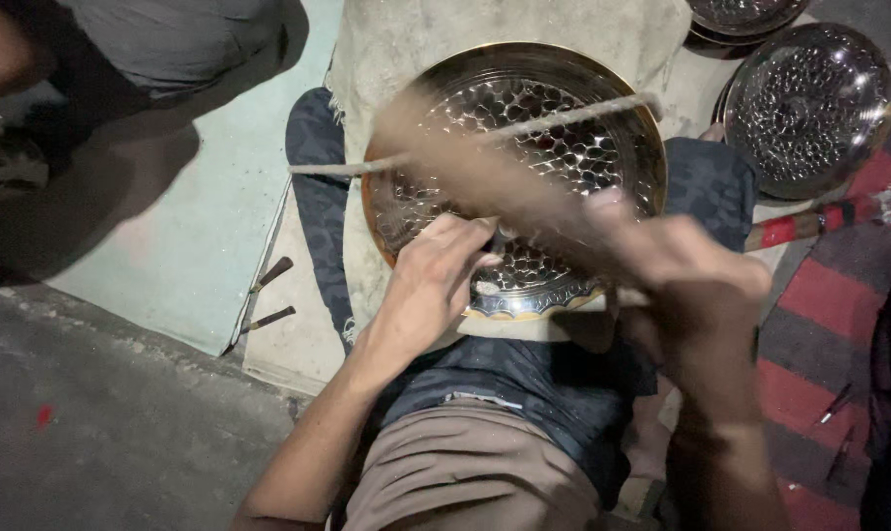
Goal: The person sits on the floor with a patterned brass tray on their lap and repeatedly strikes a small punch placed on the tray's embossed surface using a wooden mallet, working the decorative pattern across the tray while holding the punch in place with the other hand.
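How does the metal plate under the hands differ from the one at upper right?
The worked plate has a gold-coloured rim and lies across the person's lap under the left hand; the upper-right plate looks all silver and rests untouched on the floor. Both are round with dimpled patterns.

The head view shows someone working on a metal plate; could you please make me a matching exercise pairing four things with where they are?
Things:
1. large hammered plate
2. left hand
3. right hand
4. second hammered plate

Places or states:
A. on the floor at upper right
B. gripping a motion-blurred wooden stick
C. on the person's lap
D. fingers pressed on the large plate's near rim

Pairs: 1-C, 2-D, 3-B, 4-A
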